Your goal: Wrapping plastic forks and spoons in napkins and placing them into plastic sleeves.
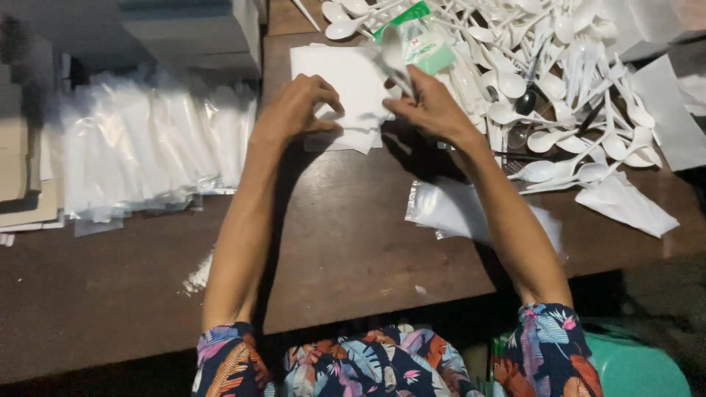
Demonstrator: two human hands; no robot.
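My left hand [298, 110] rests with bent fingers on a stack of white paper napkins [346, 84] on the dark wooden table [346, 250]. My right hand [430, 106] pinches a white plastic spoon [393, 55] by its handle, the bowl raised above the napkins. Just behind the spoon lies a small green and white sachet [426, 40]. To the right spreads a big pile of loose white plastic spoons and forks [559, 66].
A heap of filled clear plastic packets [147, 154] lies at the left, with flat cardboard [22, 184] beside it and grey boxes [198, 33] behind. Empty clear bags [456, 209] sit under my right forearm. A folded napkin [625, 206] lies at the right.
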